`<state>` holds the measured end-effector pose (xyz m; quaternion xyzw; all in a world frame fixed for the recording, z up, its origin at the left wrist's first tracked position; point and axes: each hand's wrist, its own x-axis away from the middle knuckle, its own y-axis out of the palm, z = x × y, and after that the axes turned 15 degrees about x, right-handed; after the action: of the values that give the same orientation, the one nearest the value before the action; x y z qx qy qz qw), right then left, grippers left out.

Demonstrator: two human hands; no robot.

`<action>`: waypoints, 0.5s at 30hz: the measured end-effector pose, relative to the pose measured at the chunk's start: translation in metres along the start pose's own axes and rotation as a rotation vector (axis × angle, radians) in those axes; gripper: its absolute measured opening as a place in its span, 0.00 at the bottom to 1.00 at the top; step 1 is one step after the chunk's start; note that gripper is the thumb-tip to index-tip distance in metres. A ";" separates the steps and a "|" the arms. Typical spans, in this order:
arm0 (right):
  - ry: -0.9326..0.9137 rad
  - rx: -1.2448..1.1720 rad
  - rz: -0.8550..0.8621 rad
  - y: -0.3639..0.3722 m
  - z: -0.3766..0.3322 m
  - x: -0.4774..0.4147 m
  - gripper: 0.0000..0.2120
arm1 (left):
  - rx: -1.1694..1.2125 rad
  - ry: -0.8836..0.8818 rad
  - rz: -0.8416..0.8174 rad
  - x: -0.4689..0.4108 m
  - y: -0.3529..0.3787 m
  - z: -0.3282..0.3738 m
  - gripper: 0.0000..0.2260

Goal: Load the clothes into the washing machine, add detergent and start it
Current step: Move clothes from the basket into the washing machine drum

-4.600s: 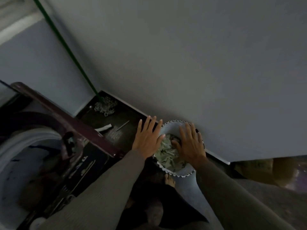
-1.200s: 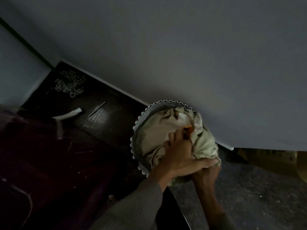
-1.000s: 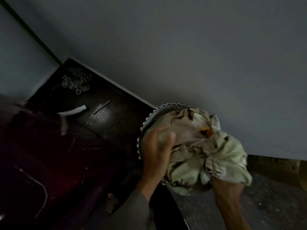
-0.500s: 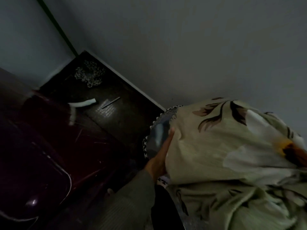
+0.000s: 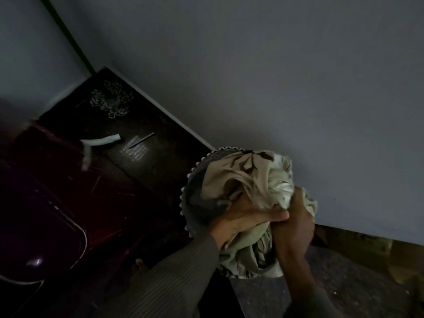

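Cloth bundle (image 5: 259, 177): pale green and beige fabric with dark leaf marks, bunched up between both your hands; it sits over the far right side of the basket, close to the wall, and its lower folds hang down past your wrists
Right hand (image 5: 296, 216): clenched round the right side of the bundle, fingers curled into the fabric
Left hand (image 5: 247, 220): laid across the front of the bundle, fingers stretched almost straight and reaching your right hand; fabric shows above and below the palm, the thumb is hidden, so you cannot tell whether it truly clamps the cloth
Laundry basket (image 5: 195, 180): grey, with a white scalloped rim, standing on the floor against the wall; its left inner side is bare
Washing machine lid (image 5: 57, 198): dark maroon panel with a pale edge line at your lower left, well apart from the bundle, blurred
Mop head (image 5: 112, 102): pile of pale strands in the floor corner, with a green handle (image 5: 66, 33) leaning up the wall joint
Dark floor (image 5: 160, 161): a white curved scrap (image 5: 101, 142) and a thin rod (image 5: 141, 140) lie near each other
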<state>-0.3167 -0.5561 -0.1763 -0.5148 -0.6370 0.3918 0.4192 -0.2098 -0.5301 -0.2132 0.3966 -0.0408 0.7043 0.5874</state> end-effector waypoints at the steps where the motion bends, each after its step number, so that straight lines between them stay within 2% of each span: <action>1: -0.027 0.040 -0.036 0.002 -0.004 -0.001 0.24 | -0.031 0.020 0.073 -0.001 0.001 -0.006 0.43; 3: -0.100 0.055 -0.150 0.004 -0.005 -0.004 0.22 | -0.042 0.066 0.172 -0.003 0.005 -0.007 0.43; 5: -0.184 -0.045 -0.283 0.004 0.006 -0.008 0.33 | -0.042 0.104 0.239 -0.005 0.005 -0.003 0.41; 7: -0.226 -0.121 -0.399 0.000 0.017 -0.009 0.45 | 0.101 0.122 0.255 -0.005 0.001 -0.001 0.38; 8: -0.233 -0.161 -0.436 -0.004 0.019 -0.009 0.48 | 0.169 0.126 0.260 -0.005 0.000 -0.001 0.37; 12: -0.160 -0.491 -0.543 -0.021 0.020 -0.004 0.50 | 0.127 0.178 0.300 -0.006 0.000 0.006 0.27; 15: -0.063 -0.779 -0.576 -0.035 0.023 0.004 0.47 | 0.018 0.198 0.385 -0.003 -0.003 0.014 0.29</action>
<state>-0.3504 -0.5599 -0.1508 -0.4240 -0.8653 0.0075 0.2674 -0.2005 -0.5390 -0.2065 0.3155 -0.0514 0.8393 0.4397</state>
